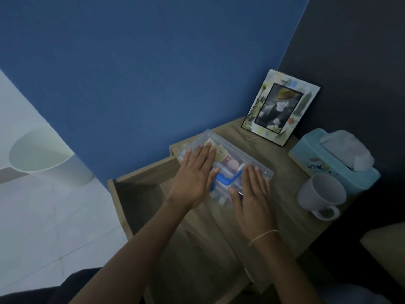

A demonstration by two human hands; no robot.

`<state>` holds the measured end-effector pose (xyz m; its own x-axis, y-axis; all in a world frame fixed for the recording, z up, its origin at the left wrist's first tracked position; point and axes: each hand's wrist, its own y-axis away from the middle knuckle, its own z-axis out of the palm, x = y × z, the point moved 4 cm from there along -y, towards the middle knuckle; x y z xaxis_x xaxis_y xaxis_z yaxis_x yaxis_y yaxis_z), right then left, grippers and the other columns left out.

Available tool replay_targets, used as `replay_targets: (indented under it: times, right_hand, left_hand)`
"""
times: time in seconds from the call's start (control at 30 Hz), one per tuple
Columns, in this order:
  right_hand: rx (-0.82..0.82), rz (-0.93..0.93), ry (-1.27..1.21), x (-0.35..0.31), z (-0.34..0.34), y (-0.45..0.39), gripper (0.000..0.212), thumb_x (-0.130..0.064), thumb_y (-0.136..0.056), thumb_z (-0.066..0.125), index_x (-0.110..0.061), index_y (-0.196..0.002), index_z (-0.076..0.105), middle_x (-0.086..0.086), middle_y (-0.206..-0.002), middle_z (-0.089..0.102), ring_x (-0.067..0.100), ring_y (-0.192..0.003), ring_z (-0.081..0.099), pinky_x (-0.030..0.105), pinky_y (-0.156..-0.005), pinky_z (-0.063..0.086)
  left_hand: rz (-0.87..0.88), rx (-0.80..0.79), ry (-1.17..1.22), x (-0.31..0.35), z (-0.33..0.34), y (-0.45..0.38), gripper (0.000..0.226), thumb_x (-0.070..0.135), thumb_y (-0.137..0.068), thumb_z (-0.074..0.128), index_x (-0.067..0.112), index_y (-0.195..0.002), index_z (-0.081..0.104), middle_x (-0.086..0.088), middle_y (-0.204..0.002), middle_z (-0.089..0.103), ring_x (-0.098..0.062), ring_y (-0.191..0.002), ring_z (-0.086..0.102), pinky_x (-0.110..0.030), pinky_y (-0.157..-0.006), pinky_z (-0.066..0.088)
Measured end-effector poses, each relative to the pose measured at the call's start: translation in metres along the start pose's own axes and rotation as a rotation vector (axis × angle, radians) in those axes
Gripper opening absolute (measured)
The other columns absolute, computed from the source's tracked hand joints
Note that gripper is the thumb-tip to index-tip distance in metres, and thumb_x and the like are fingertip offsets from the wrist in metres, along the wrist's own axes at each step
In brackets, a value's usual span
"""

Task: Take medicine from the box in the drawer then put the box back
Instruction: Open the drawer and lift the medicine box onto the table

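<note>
A clear plastic medicine box (232, 157) with a blue handle (228, 179) lies on top of the wooden nightstand (282, 207), its lid down. Packets and small bottles show through the lid. My left hand (195, 178) rests flat on the box's left half, fingers spread. My right hand (252, 191) lies flat on the box's near right part. Neither hand grips anything. The drawer (140, 191) below stands pulled out to the left, its inside dark.
A photo frame (280, 108) leans at the back corner of the nightstand. A light blue tissue box (333, 159) and a white mug (321, 195) stand to the right. A white bin (46, 154) sits on the tiled floor at left.
</note>
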<state>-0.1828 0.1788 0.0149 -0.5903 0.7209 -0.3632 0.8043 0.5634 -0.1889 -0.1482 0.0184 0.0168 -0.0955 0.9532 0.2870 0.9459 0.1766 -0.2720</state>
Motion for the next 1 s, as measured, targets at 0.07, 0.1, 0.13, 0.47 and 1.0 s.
replay_targets:
  times: [0.07, 0.1, 0.13, 0.47, 1.0]
  right_hand:
    - [-0.006, -0.002, 0.003, 0.007, 0.004, -0.016, 0.059, -0.046, -0.099, 0.024, -0.018, -0.145, -0.001, -0.001, -0.157, 0.003, 0.011, -0.144, -0.006, 0.037, -0.118, -0.002]
    - [-0.008, -0.005, -0.001, 0.011, 0.005, -0.025, 0.06, -0.044, -0.099, 0.027, -0.018, -0.146, 0.0, 0.002, -0.159, 0.006, 0.011, -0.144, -0.006, 0.036, -0.118, -0.003]
    - [-0.001, -0.013, -0.003, 0.014, 0.005, -0.033, 0.062, -0.043, -0.099, 0.03, -0.015, -0.147, 0.003, 0.004, -0.159, 0.009, 0.011, -0.143, -0.005, 0.036, -0.118, -0.004]
    - [0.047, -0.089, 0.009, 0.029, 0.007, -0.075, 0.064, -0.044, -0.096, 0.032, -0.005, -0.147, 0.023, 0.014, -0.157, 0.024, 0.024, -0.147, 0.015, 0.042, -0.12, 0.007]
    - [0.13, -0.006, -0.167, 0.023, -0.013, -0.067, 0.074, -0.035, -0.089, 0.061, -0.006, -0.147, 0.025, 0.017, -0.159, 0.012, 0.03, -0.147, -0.001, 0.045, -0.119, 0.011]
  left_hand:
    - [-0.016, 0.0, 0.012, -0.003, 0.005, -0.014, 0.054, 0.037, -0.102, 0.026, 0.01, -0.149, 0.025, -0.008, -0.158, 0.024, -0.025, -0.147, 0.019, -0.04, -0.122, 0.004]
    - [-0.021, 0.002, 0.014, -0.005, 0.007, -0.022, 0.054, 0.036, -0.102, 0.027, 0.01, -0.149, 0.025, -0.008, -0.159, 0.024, -0.025, -0.147, 0.019, -0.04, -0.122, 0.003]
    - [-0.025, 0.006, 0.012, -0.007, 0.008, -0.03, 0.054, 0.035, -0.102, 0.028, 0.009, -0.149, 0.025, -0.008, -0.158, 0.024, -0.025, -0.147, 0.019, -0.04, -0.121, 0.003]
    - [-0.034, 0.038, -0.031, -0.016, 0.019, -0.065, 0.056, 0.038, -0.102, 0.024, 0.008, -0.149, 0.022, -0.011, -0.158, 0.025, -0.026, -0.146, 0.02, -0.041, -0.121, 0.003]
    - [-0.208, 0.042, 0.026, -0.008, 0.0, -0.039, 0.06, 0.045, -0.1, 0.027, 0.013, -0.149, 0.02, -0.012, -0.16, 0.018, -0.029, -0.148, 0.012, -0.05, -0.121, 0.003]
